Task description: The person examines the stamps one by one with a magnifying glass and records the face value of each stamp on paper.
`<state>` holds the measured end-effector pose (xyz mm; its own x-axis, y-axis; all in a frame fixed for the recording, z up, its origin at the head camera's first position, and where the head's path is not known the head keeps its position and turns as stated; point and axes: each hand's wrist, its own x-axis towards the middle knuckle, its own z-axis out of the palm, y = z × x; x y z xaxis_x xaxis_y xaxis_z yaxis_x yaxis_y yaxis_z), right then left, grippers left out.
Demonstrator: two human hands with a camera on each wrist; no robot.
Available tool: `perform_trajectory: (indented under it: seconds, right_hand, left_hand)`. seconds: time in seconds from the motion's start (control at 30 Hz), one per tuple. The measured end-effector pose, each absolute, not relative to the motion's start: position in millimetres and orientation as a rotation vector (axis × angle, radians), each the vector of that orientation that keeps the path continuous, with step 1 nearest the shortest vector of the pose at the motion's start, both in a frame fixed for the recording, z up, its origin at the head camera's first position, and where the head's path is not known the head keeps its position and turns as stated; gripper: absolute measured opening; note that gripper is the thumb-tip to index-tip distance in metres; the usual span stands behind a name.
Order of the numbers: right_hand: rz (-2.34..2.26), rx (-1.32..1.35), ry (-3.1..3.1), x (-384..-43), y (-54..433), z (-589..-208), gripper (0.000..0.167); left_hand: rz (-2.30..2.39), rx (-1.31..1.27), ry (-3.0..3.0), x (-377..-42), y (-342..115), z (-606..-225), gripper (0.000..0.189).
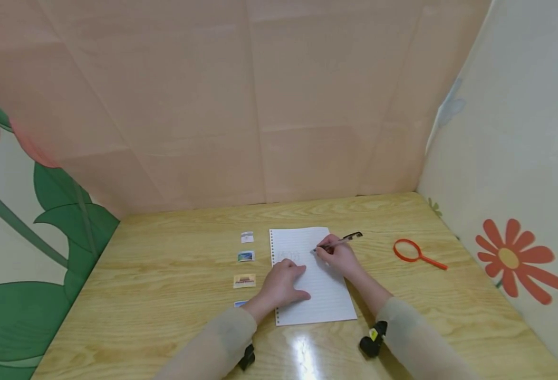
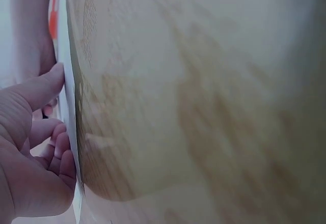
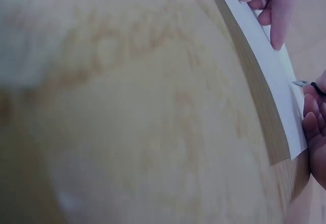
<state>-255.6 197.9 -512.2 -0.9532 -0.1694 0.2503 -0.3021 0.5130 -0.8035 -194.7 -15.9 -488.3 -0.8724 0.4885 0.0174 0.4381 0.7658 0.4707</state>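
Observation:
White lined paper (image 1: pixel 324 303), punched with holes along its left edge, lies in the middle of the table. Faint handwriting (image 1: pixel 289 256) shows on its upper part. My left hand (image 1: pixel 281 285) rests on the paper's left side, thumb spread from the fingers; in the left wrist view the smaller fingers (image 2: pixel 62 145) bend at the surface. Farther right, my right hand (image 1: pixel 339 259) grips a pen (image 1: pixel 352 238) with a dark end. The pen slants up to the right, and its pointed tip (image 3: pixel 299 83) is right at the paper in the right wrist view.
Left of the paper runs a column of several small stamp-like pictures (image 1: pixel 244 281), the nearest partly hidden by my left wrist. A red magnifying glass (image 1: pixel 420 257) lies to the right on the wooden table (image 1: pixel 165 274). A pinkish covering (image 1: pixel 203 132) hangs behind; a flower-printed wall (image 1: pixel 511 174) borders the right.

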Motion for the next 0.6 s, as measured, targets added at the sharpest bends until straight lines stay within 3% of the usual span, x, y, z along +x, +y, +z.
perform_trajectory:
  seconds: [0.6]
  right_hand:
    - [1.416, 0.592, -2.645, -250.9, 201.7, -508.9, 0.009]
  left_hand:
    - [0.702, 0.824, 2.884, -195.3, -17.0, -489.0, 0.069]
